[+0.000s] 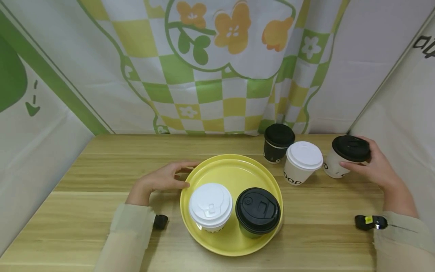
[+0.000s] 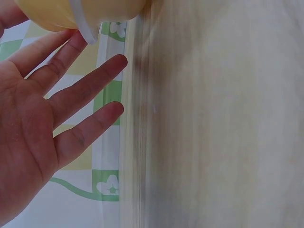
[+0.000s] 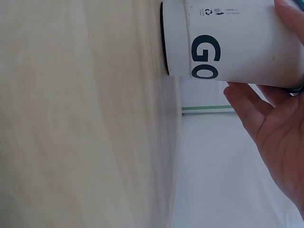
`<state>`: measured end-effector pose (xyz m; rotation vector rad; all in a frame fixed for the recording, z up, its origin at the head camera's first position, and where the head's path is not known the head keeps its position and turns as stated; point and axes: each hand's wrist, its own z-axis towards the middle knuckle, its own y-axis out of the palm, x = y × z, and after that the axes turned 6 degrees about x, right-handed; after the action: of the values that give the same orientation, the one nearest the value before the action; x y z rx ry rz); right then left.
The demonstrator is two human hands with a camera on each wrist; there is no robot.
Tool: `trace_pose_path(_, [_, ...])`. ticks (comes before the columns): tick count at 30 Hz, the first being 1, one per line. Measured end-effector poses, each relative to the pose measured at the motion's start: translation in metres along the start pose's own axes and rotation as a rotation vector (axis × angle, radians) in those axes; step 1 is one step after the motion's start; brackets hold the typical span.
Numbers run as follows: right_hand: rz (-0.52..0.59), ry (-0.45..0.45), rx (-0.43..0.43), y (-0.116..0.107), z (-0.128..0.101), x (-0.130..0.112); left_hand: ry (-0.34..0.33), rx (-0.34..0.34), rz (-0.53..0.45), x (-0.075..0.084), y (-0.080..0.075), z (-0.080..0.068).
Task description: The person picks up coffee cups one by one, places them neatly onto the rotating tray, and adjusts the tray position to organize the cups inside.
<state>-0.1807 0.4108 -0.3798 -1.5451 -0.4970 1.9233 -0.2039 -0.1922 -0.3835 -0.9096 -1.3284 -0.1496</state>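
On the right, my right hand [image 1: 382, 168] curls its thumb and fingers round a white paper cup [image 1: 334, 166] with a black lid, just below the lid. The right wrist view shows this cup [image 3: 237, 42] upright, its base at or close to the tabletop. My left hand [image 1: 166, 176] touches the left rim of a round yellow tray [image 1: 234, 172] with extended, spread fingers; part of the tray [image 2: 52, 12] shows in the left wrist view. The tray carries a white cup with a white lid [image 1: 211, 204] and a dark cup with a black lid [image 1: 257, 211].
Just left of the held cup stands a white cup with a white lid [image 1: 302, 162]. Behind it is a black cup with a black lid [image 1: 278, 141], near the table's back edge. A patterned curtain [image 1: 210, 90] hangs behind the wooden table [image 1: 102, 170].
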Motion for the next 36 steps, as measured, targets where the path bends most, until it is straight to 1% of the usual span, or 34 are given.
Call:
trace_pose_path(5, [-0.005, -0.019, 0.032, -0.003, -0.004, 0.0, 0.022, -0.006, 0.022, -0.001, -0.001, 0.001])
trace_pose_path(11, [0.038, -0.003, 0.031, -0.007, -0.007, -0.005, 0.025, -0.007, 0.035, -0.002, -0.001, 0.002])
trace_pose_path(14, [0.055, -0.012, 0.032, -0.009, -0.007, -0.009, 0.025, -0.002, 0.042, -0.003, 0.0, 0.003])
trace_pose_path(18, [0.065, -0.046, 0.041, -0.011, -0.008, -0.015, 0.029, -0.001, 0.046, -0.004, -0.001, 0.003])
trace_pose_path(24, [0.054, -0.068, 0.068, -0.016, -0.01, -0.024, 0.026, -0.004, 0.023, -0.002, -0.001, 0.003])
trace_pose_path(29, [0.05, -0.092, 0.081, -0.018, -0.012, -0.034, 0.029, 0.003, 0.031, -0.003, -0.001, 0.002])
trace_pose_path(36, [0.084, -0.171, 0.09, -0.022, -0.015, -0.05, 0.021, 0.006, 0.031, -0.003, -0.001, 0.002])
